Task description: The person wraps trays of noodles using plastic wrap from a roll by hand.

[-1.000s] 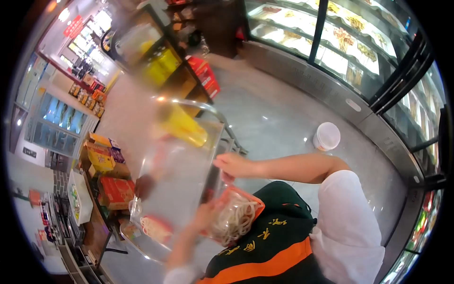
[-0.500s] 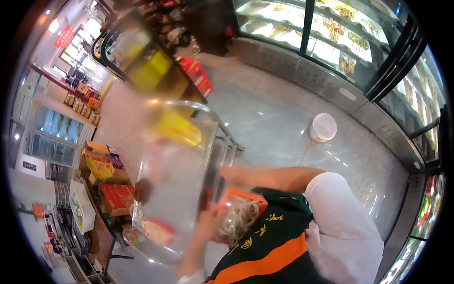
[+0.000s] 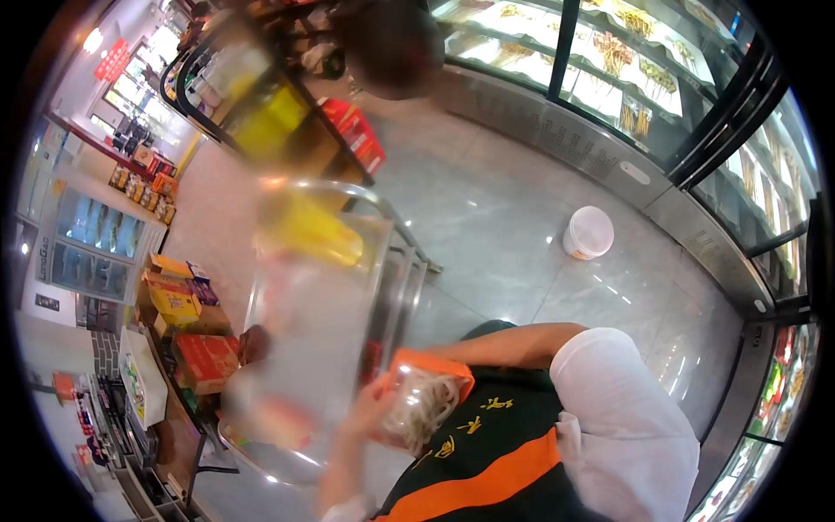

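My left hand point(image 3: 376, 407) grips the near-left side of an orange tray with clear plastic over it point(image 3: 424, 402). Pale, noodle-like strips show through the plastic. The tray is held tilted in front of my dark apron point(image 3: 487, 444). My right forearm reaches across to the tray's upper edge, where the right hand point(image 3: 435, 353) is mostly hidden, its fingers out of sight. Beside the tray stands a steel cart point(image 3: 317, 339). On it are a blurred yellow item point(image 3: 326, 235) and a blurred reddish package point(image 3: 287, 422).
A white bucket point(image 3: 589, 232) stands on the tiled floor. Glass display cases point(image 3: 626, 70) with skewers line the upper right. At left are cardboard boxes point(image 3: 206, 361) and a table point(image 3: 187, 452). A red box point(image 3: 352, 135) and a dark rounded shape point(image 3: 391, 48) lie farther off.
My right hand has come down from above the cart's edge to the orange tray's far edge. My left hand and the tray have shifted slightly. A dark rounded shape has come into view at the top.
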